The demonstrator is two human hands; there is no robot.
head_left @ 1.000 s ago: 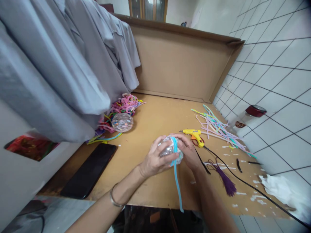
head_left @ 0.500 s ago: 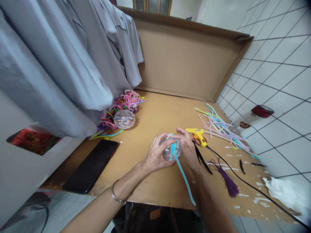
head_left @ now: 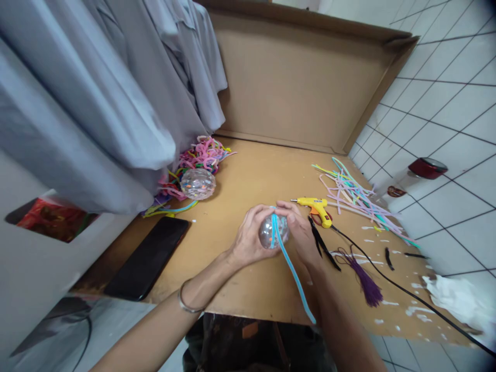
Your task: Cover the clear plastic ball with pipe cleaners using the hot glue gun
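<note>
My left hand (head_left: 248, 236) is wrapped round a clear plastic ball (head_left: 266, 235) just above the table. A light blue pipe cleaner (head_left: 295, 274) is bent over the ball's top; one short length lies against its front, while the long end trails toward the table's front edge. My right hand (head_left: 300, 230) closes on the ball's far right side, its fingers pressing the pipe cleaner at the top beside my left fingertips. Coloured bits show through the ball's wall. The undersides of both hands' fingers are partly hidden.
At left lie another clear ball (head_left: 198, 184), a heap of pipe cleaners (head_left: 205, 152) and a black phone (head_left: 149, 258). Right of my hands are a yellow glue gun (head_left: 318, 208) with a cord, purple string (head_left: 366, 284) and loose pipe cleaners (head_left: 352, 191). Cardboard (head_left: 302, 82) stands behind.
My right fingers have come down from a raised position onto the pipe cleaner at the ball's top. The whole view has shifted slightly; the ball stays in my left hand.
</note>
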